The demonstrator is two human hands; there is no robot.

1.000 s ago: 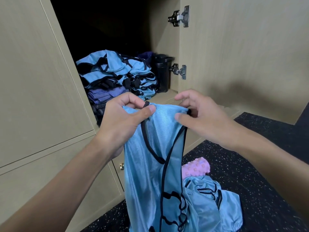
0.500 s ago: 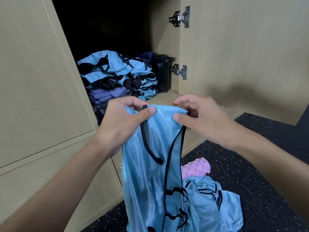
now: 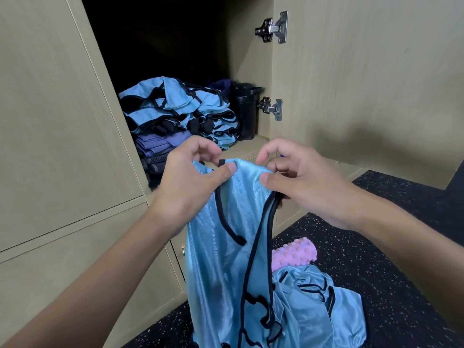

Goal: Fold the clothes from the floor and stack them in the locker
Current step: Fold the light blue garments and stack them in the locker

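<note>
A light blue bib with black trim (image 3: 226, 259) hangs in front of me, held up by its top edge. My left hand (image 3: 190, 182) pinches the top left corner between thumb and fingers. My right hand (image 3: 298, 182) pinches the top right corner, its index finger lifted. More blue bibs (image 3: 319, 307) lie crumpled on the dark floor below. Inside the open locker (image 3: 163, 46) sits a stack of folded blue bibs (image 3: 175, 106) on darker purple clothes (image 3: 160, 144).
A black bottle (image 3: 247, 109) stands in the locker beside the stack. The open locker door (image 3: 364, 84) with metal hinges is on the right. A pink knobbly roller (image 3: 293, 252) lies on the speckled black floor (image 3: 376, 259). Closed lower drawers sit under the locker.
Both hands have shifted slightly along the bib's top edge, and the right index finger has lifted. The bib still hangs between them.
</note>
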